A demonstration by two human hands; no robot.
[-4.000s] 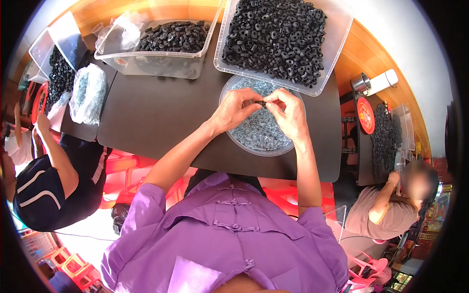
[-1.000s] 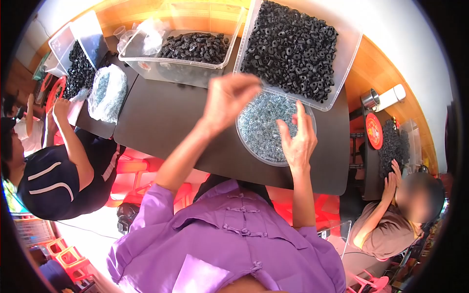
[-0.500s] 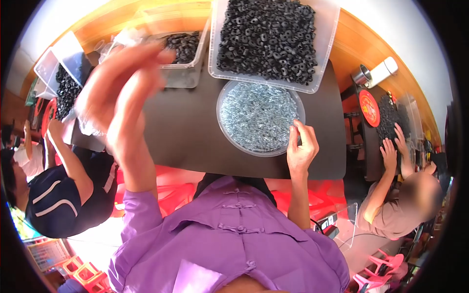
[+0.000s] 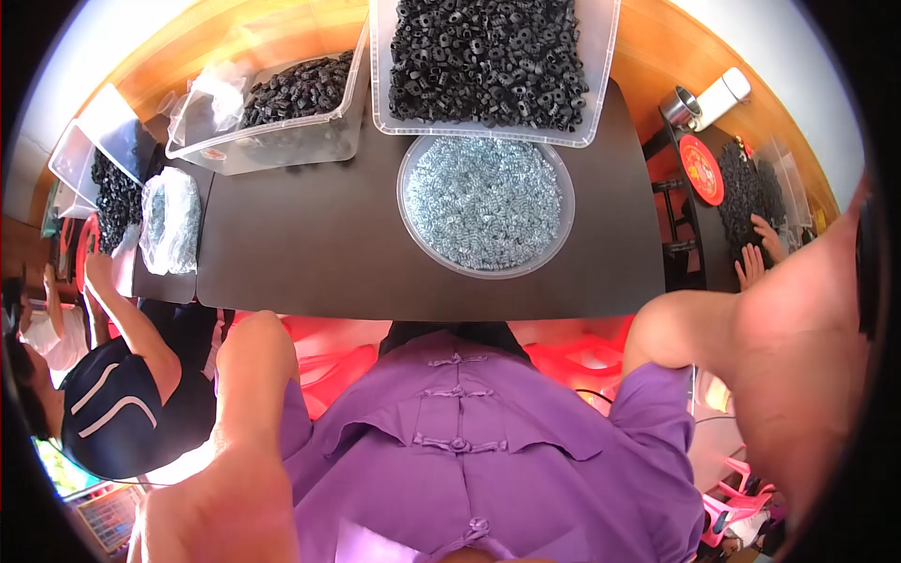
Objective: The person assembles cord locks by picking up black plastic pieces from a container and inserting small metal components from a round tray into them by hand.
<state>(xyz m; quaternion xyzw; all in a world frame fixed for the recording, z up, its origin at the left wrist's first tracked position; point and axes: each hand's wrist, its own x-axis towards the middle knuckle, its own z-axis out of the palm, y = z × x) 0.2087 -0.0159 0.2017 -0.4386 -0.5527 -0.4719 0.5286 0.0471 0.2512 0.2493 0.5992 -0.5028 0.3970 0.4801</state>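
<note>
Both of my arms are bent back close to the camera. My left hand (image 4: 216,511) is at the lower left edge, large and partly cut off, with its fingers out of sight. At the right edge, my right hand (image 4: 798,385) looms close, its fingers hidden too. Neither hand touches anything on the table. A round clear tub (image 4: 404,218) full of small shiny metal pieces (image 4: 486,202) sits on the dark table. Behind it stands a clear plastic bin (image 4: 601,84) of small black plastic parts (image 4: 488,61).
Left of the bin, another clear box (image 4: 253,155) holds black parts and a plastic bag. A clear bag (image 4: 171,220) lies at the table's left edge. People work at the left and right. A red plate (image 4: 702,169) and a metal cup (image 4: 679,107) stand on the right table.
My right hand has left the tub's edge and come up beside the camera. My left hand has swung back from above the table to the lower left. The view has shifted slightly.
</note>
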